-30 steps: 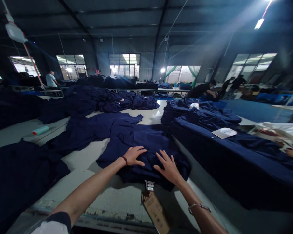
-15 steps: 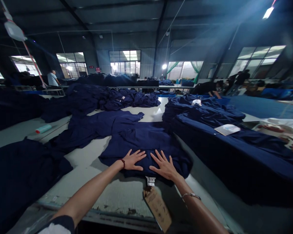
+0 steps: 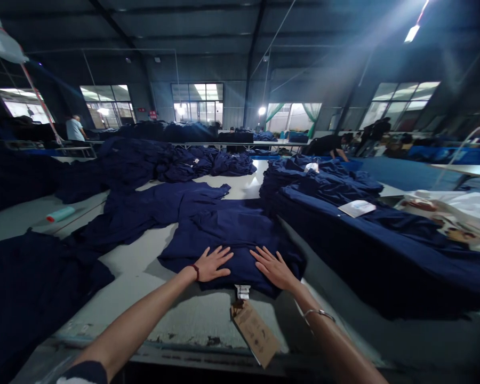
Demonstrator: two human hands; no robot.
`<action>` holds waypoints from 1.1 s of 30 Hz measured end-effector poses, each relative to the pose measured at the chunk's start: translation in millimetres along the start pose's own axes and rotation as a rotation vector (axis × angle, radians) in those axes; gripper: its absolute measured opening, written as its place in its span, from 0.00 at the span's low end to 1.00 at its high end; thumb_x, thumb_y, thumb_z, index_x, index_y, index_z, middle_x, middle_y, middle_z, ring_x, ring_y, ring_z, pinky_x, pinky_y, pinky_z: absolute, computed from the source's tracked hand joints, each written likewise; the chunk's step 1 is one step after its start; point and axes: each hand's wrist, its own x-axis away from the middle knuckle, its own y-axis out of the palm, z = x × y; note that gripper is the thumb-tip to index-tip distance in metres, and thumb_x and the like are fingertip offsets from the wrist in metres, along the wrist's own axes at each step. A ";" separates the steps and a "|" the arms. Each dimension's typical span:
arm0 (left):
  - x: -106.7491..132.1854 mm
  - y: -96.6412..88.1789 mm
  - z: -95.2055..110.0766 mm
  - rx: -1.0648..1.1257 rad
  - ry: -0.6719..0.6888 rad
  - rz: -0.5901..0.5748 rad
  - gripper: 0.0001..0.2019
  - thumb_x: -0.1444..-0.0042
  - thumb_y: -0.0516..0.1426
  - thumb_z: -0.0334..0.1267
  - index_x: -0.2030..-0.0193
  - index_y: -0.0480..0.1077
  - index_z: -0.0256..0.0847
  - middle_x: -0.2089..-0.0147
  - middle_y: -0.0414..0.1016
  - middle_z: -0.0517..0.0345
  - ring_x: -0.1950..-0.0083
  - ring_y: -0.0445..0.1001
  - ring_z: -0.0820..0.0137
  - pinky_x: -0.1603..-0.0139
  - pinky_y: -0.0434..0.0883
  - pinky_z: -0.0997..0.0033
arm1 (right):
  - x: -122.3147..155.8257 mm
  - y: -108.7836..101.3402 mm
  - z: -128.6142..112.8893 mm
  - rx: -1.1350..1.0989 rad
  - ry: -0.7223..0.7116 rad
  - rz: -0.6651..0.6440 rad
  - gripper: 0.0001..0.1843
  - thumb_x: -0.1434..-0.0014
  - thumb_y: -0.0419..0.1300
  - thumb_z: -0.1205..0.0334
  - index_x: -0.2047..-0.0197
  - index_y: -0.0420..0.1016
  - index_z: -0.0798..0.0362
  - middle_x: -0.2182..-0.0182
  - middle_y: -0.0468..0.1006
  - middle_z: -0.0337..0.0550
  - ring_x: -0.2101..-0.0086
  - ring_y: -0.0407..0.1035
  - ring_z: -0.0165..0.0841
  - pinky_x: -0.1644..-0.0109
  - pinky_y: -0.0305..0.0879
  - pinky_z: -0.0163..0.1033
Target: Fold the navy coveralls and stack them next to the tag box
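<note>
A dark navy garment (image 3: 228, 226) lies spread on the pale table (image 3: 176, 320) in front of me. My left hand (image 3: 214, 264) rests flat on its near part, fingers spread. To the right, my right hand (image 3: 272, 266) also presses flat on the cloth with its fingers apart. At the garment's near edge, between my forearms, a small white label (image 3: 242, 292) sticks out. From it a brown cardboard hang tag (image 3: 256, 332) extends toward the table's front edge. Neither hand grips anything.
Another navy garment (image 3: 152, 208) adjoins on the left, near a teal thread spool (image 3: 61, 214). A tall navy stack (image 3: 344, 234) with a white card (image 3: 357, 208) stands right. Dark cloth (image 3: 28, 288) covers the left front. A person (image 3: 332, 145) bends over at the back right.
My hands have moved slightly apart on the cloth, still flat. The view has turned a little to the right, so the surroundings appear shifted left.
</note>
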 end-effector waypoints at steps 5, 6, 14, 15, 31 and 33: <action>1.9 -1.2 2.5 -0.020 -0.047 -0.052 0.31 0.38 0.46 0.59 0.31 0.45 0.54 0.28 0.40 0.56 0.28 0.38 0.55 0.36 0.39 0.34 | 3.5 1.8 -4.4 0.023 0.040 0.003 0.28 0.35 0.37 0.43 0.34 0.50 0.34 0.32 0.48 0.36 0.34 0.38 0.38 0.35 0.34 0.64; 2.7 -4.0 4.8 -0.017 -0.050 -0.042 0.31 0.39 0.46 0.59 0.31 0.48 0.53 0.28 0.41 0.55 0.28 0.39 0.55 0.36 0.39 0.34 | 4.2 -0.9 -5.9 0.006 0.042 0.025 0.28 0.35 0.37 0.43 0.34 0.51 0.35 0.32 0.48 0.37 0.34 0.37 0.39 0.35 0.34 0.64; 16.4 -7.9 21.8 0.009 0.125 -0.042 0.40 0.49 0.58 0.60 0.33 0.53 0.45 0.30 0.50 0.48 0.31 0.51 0.56 0.33 0.48 0.49 | 20.3 -14.2 -17.7 -0.159 -0.174 -0.178 0.44 0.47 0.56 0.36 0.32 0.46 0.40 0.32 0.44 0.44 0.34 0.36 0.44 0.35 0.32 0.63; 17.2 -5.8 20.7 0.004 0.125 -0.062 0.42 0.50 0.60 0.58 0.32 0.52 0.44 0.30 0.49 0.47 0.31 0.51 0.55 0.34 0.50 0.49 | 21.4 -13.7 -17.7 -0.163 -0.171 -0.218 0.48 0.50 0.59 0.36 0.32 0.45 0.41 0.32 0.43 0.45 0.34 0.36 0.45 0.35 0.31 0.64; -0.2 -8.7 53.6 -0.153 0.091 0.127 0.17 0.50 0.63 0.46 0.54 0.73 0.44 0.52 0.72 0.54 0.52 0.72 0.63 0.53 0.69 0.68 | 25.0 -25.5 -38.9 -0.212 -0.086 -0.180 0.36 0.47 0.56 0.37 0.38 0.61 0.42 0.33 0.52 0.49 0.36 0.44 0.49 0.38 0.33 0.70; -1.9 -7.4 55.8 -0.225 0.093 0.104 0.11 0.47 0.60 0.39 0.57 0.73 0.43 0.55 0.72 0.55 0.55 0.73 0.65 0.55 0.69 0.70 | 26.5 -25.6 -45.4 -0.203 -0.073 -0.123 0.32 0.45 0.56 0.40 0.40 0.64 0.42 0.35 0.55 0.48 0.36 0.48 0.48 0.38 0.33 0.70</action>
